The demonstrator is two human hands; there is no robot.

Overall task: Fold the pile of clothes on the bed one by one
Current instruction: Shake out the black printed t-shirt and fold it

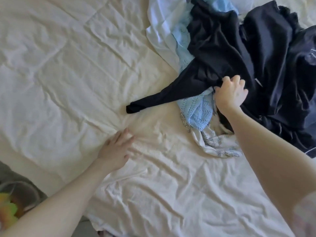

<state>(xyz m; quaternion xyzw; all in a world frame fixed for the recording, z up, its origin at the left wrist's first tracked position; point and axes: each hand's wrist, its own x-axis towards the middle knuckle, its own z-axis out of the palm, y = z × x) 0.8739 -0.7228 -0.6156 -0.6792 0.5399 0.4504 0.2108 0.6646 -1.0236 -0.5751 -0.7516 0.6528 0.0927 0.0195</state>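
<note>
A pile of clothes (pixel 266 53) lies on the right side of the bed. A dark navy garment (pixel 222 48) tops it, with one long sleeve (pixel 153 100) trailing left onto the sheet. My right hand (pixel 230 93) grips this navy garment at the base of the sleeve. Under it lie a light blue eyelet piece (pixel 198 112), a white printed piece (pixel 217 144) and a white garment (pixel 164 23). My left hand (pixel 116 147) rests flat on the sheet, fingers straight, holding nothing.
The cream bed sheet (pixel 59 74) is wrinkled and spreads across the left and front. The bed's edge runs along the lower left, where a round container with something yellow-green (pixel 10 207) stands on the grey floor.
</note>
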